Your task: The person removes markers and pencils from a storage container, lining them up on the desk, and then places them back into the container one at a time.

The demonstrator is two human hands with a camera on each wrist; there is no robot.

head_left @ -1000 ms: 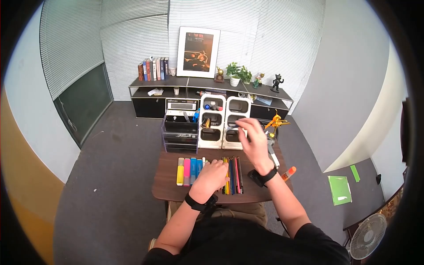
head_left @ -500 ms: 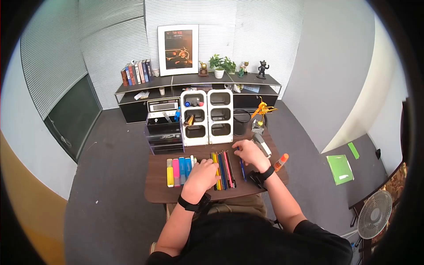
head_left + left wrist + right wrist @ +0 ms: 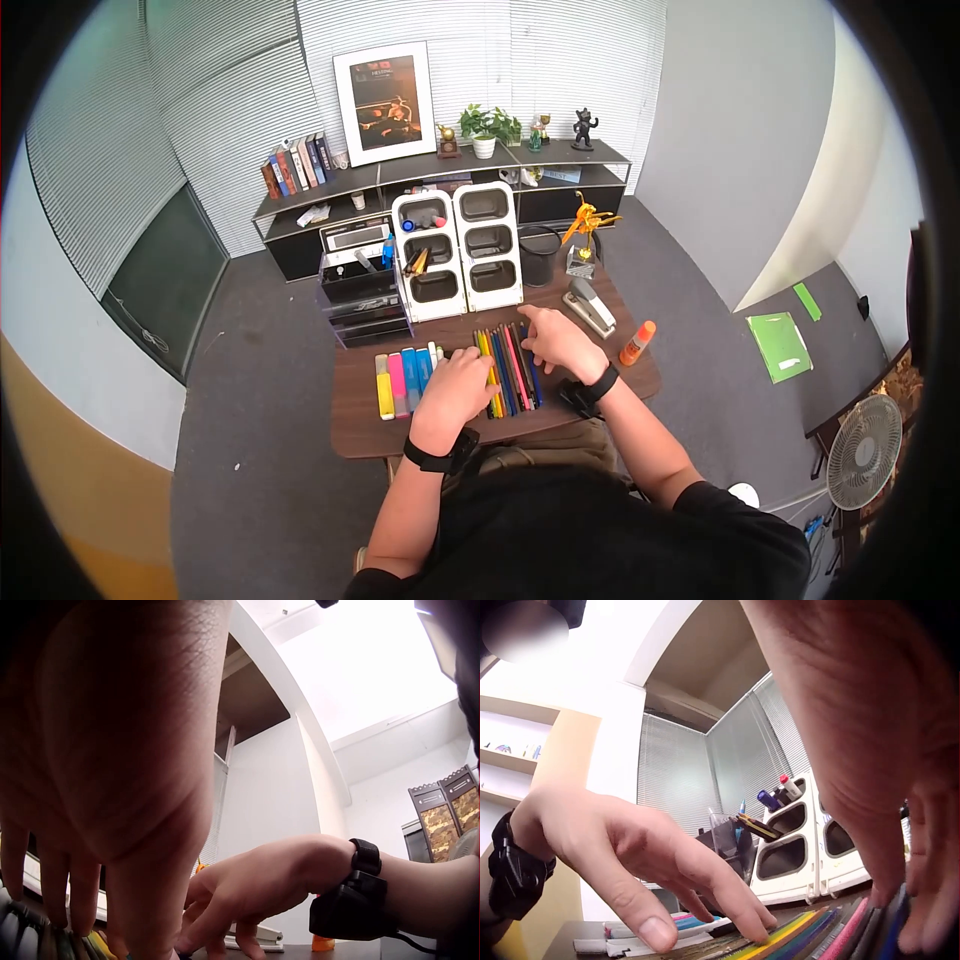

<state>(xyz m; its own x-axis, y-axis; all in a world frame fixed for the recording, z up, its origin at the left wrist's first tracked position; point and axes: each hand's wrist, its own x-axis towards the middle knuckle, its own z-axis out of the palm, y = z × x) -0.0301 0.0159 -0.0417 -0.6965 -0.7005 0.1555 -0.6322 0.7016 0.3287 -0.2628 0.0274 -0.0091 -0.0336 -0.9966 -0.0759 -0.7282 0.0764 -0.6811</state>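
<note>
In the head view, colored pencils and pens [image 3: 507,372] lie side by side on the brown table. My left hand [image 3: 452,395] rests on the row's left part, fingers spread and lightly bent. The right wrist view shows its fingertips touching the yellow pencil [image 3: 791,928]. At the row's right end, my right hand [image 3: 562,345] pinches a blue pen [image 3: 894,934] between thumb and fingers, close beside the dark pencils. Left of my left hand are yellow [image 3: 385,395], pink [image 3: 398,380] and blue [image 3: 410,370] highlighters. My left hand covers some of the items.
Behind the row stand a white six-compartment organizer [image 3: 460,250] and a clear drawer unit [image 3: 362,300]. A stapler [image 3: 590,308], an orange glue stick [image 3: 637,342], a black pen cup [image 3: 540,262] and an orange figurine [image 3: 588,225] occupy the right side.
My right hand came down from near the organizer to the table and took hold of the blue pen, which has moved left against the row. My left hand stays on the row.
</note>
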